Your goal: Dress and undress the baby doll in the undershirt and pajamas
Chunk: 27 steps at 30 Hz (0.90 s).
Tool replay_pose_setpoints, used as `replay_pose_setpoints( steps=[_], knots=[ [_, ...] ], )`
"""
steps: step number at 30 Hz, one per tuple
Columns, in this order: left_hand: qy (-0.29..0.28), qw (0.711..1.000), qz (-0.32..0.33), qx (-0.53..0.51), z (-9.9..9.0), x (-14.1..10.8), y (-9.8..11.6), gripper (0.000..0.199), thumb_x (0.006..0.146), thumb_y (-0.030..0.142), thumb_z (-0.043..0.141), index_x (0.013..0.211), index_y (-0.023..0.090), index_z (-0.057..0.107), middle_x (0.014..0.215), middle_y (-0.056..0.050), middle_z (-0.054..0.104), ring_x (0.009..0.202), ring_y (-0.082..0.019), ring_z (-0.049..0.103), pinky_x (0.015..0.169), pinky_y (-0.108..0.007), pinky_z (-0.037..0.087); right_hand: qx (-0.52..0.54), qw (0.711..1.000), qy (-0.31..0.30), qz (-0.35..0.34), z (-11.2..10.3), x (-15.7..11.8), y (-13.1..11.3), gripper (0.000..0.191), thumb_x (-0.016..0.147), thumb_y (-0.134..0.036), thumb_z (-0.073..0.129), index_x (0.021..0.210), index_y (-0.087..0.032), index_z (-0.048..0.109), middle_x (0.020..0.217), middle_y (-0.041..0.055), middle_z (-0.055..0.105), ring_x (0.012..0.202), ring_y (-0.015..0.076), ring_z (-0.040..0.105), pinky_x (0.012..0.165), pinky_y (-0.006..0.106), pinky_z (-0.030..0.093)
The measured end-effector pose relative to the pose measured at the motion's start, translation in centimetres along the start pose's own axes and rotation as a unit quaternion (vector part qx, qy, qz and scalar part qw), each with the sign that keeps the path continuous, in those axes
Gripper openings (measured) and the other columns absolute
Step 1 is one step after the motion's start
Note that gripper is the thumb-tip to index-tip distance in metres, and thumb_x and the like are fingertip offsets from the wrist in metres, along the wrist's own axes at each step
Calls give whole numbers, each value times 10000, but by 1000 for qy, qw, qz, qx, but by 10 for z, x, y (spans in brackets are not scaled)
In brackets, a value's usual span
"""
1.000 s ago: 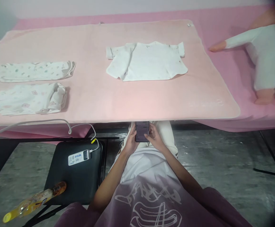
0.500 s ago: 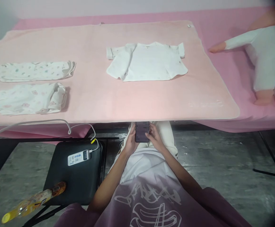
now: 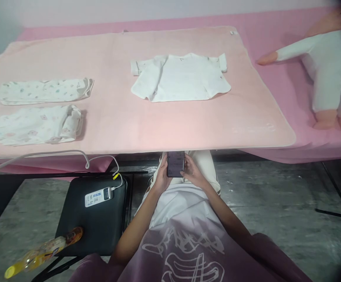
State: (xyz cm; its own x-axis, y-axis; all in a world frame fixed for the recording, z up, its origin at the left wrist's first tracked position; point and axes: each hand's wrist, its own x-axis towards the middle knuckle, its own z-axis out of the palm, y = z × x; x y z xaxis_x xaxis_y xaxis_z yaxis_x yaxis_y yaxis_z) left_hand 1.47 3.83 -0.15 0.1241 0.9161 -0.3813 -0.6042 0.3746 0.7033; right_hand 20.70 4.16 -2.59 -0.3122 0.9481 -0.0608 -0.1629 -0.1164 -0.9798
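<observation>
A dark smartphone rests over my lap, its upper end reaching the table's front edge. My left hand is closed around its left side. On the other side my right hand grips the right edge, with the thumb by the screen's lower right corner. Beyond the phone, a small white baby shirt lies spread on a pale pink mat. Two folded printed baby garments lie to the left: one with small dots, and a nearer one with larger prints.
A doll in white clothing lies at the right on the pink cloth. To my left, a black stool carries a white power bank with a cable and a yellow-capped bottle.
My right thumb has shifted slightly down, off the screen to the phone's lower right edge. The camera view has moved a little. The garments lie as before.
</observation>
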Motion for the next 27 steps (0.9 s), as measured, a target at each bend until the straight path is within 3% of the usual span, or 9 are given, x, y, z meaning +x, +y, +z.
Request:
replay_pose_setpoints(
  steps=[6,14,21,27],
  knots=[
    [3,1000,-10,-3,0,0,0,793,1011,545,792,1730,367,509,1826,-43,455,1692,-318,439,1385,-493,387,19,1000,18,10,2,3,-2,831,1016,-637,765,1706,-304,444,1516,120,651,1312,288,668,1202,450,530],
    [-2,1000,-8,-13,-2,2,-3,797,1001,531,811,1722,361,520,1814,-48,475,1700,-317,428,1384,-495,390,19,998,59,5,6,10,0,714,1010,-660,751,1590,-306,531,1439,100,696,1283,278,685,1193,445,535],
    [0,1000,-4,-10,2,-2,1,794,992,524,823,1715,362,534,1842,-26,427,1756,-318,316,1418,-488,335,-6,994,103,15,-2,58,-13,613,906,-704,831,1287,-234,737,1279,115,790,1213,323,747,1142,491,593],
    [-1,1000,7,28,-1,-5,-3,803,977,614,825,1680,313,579,1829,-55,448,1776,-333,256,1430,-484,319,-66,989,124,52,3,90,-34,580,792,-551,946,1235,-200,818,1386,133,802,1412,373,697,1302,550,482]
  ],
)
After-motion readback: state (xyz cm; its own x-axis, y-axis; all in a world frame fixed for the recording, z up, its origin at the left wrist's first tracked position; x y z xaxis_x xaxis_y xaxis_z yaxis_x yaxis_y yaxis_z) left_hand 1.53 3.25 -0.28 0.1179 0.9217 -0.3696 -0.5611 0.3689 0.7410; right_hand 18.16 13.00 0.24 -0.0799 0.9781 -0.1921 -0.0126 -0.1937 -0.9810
